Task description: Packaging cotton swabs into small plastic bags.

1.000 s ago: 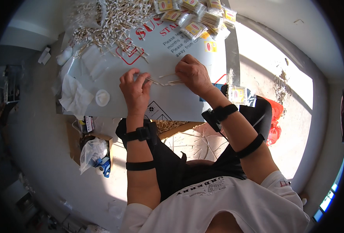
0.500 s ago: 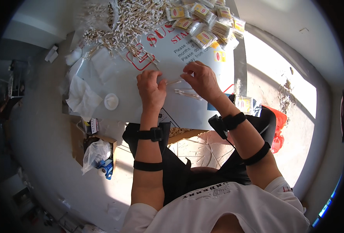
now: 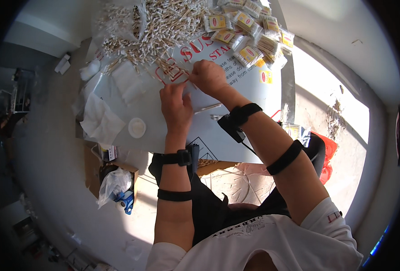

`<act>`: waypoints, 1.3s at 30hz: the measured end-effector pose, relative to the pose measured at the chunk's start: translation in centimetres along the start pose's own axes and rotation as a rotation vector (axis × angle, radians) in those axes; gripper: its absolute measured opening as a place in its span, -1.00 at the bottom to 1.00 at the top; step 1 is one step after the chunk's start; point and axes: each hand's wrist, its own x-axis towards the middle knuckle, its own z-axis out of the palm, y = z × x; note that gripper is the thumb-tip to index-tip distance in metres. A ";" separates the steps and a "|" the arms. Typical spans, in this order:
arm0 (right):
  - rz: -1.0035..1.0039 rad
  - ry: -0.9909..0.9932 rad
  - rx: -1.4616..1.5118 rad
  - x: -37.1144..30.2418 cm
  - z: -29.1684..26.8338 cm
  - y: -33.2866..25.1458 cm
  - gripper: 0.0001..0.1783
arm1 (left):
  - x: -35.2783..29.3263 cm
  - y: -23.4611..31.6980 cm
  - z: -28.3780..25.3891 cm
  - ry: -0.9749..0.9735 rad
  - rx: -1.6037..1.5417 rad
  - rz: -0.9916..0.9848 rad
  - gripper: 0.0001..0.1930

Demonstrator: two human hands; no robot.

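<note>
My left hand [image 3: 176, 107] rests low over the grey printed tabletop [image 3: 164, 135]. Its fingers curl inward, and what they hold, if anything, is hidden. Just right of it, my right hand [image 3: 209, 77] is closed in a pinch at the near edge of a big heap of loose cotton swabs [image 3: 164, 27]. A thin pale swab end shows between the two hands, seemingly in the right fingertips. A few cotton swabs [image 3: 207, 108] lie on the table below my right wrist, partly covered by the forearm.
Several small clear packs of swabs [image 3: 249, 55] with yellow labels are piled at the far right. On the left are white tissue [image 3: 101, 118] and a round white lid-like piece [image 3: 136, 128]. A cardboard box [image 3: 91, 174] with plastic bags stands on the floor.
My right hand has moved left and away from me, to the swab heap's edge, and its fingers have closed more. My left hand stays nearly in place. The view has shifted slightly.
</note>
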 end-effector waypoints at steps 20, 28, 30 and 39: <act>-0.372 0.082 0.152 1.0 -1.7 2.0 -0.86 | -0.9 -2.4 -1.0 0.149 0.065 -0.056 -0.82; -0.336 -0.055 -0.212 2.7 -2.4 2.1 -0.86 | -1.2 -2.8 -1.5 0.149 0.030 -0.072 -0.79; -0.312 -0.129 -0.281 1.4 -3.8 3.6 -0.86 | -1.3 -2.3 -1.6 0.144 0.032 -0.078 -0.75; -0.500 -0.106 0.034 -4.2 -4.4 6.0 -0.86 | -2.6 3.2 1.5 -0.402 0.313 0.173 -0.21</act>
